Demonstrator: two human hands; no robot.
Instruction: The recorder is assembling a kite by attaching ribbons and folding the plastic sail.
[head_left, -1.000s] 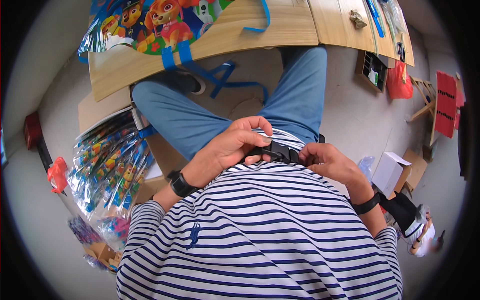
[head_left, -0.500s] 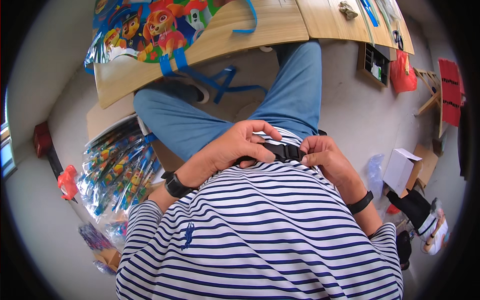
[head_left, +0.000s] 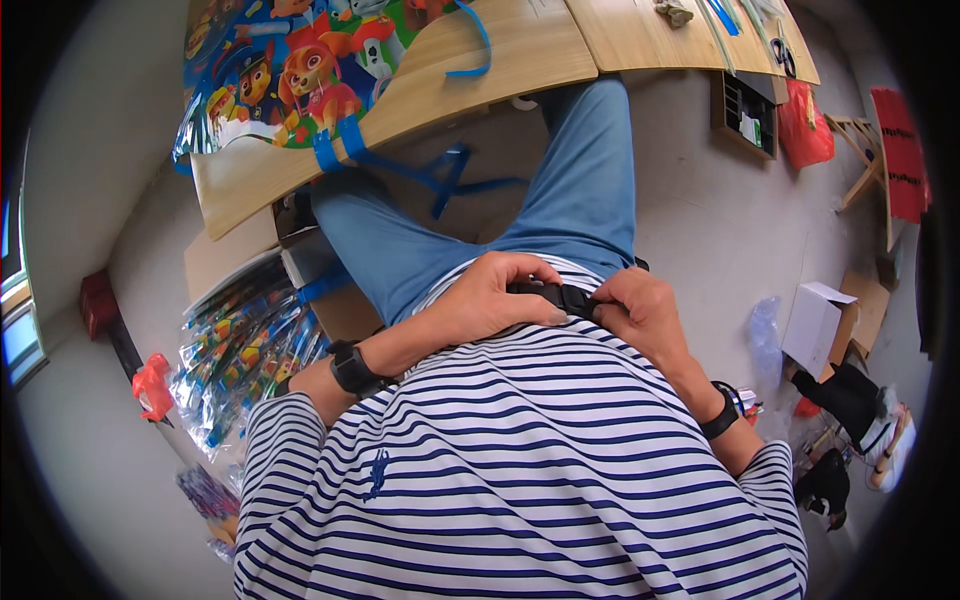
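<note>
A black plastic buckle (head_left: 568,298) on a dark waist strap lies across the front of my striped shirt (head_left: 520,430). My left hand (head_left: 492,297) is closed around the buckle's left part, thumb below and index finger above. On its right end, the fingers of my right hand (head_left: 640,303) pinch the buckle where it meets the strap. The two buckle halves appear joined. Most of the strap is hidden by my hands and the shirt. Black bands circle both my wrists.
Before my knees stands a wooden table (head_left: 530,62) bearing a colourful cartoon-printed sheet (head_left: 300,75). Blue ribbon (head_left: 440,175) hangs from its edge. Shiny packets (head_left: 240,350) fill a box at left. At right are scissors (head_left: 783,58), a red bag (head_left: 805,125) and a white carton (head_left: 815,325).
Both hands have stayed at the buckle, with my right fingers now further over its right end. My left knee has swung inward, and the view has shifted slightly.
</note>
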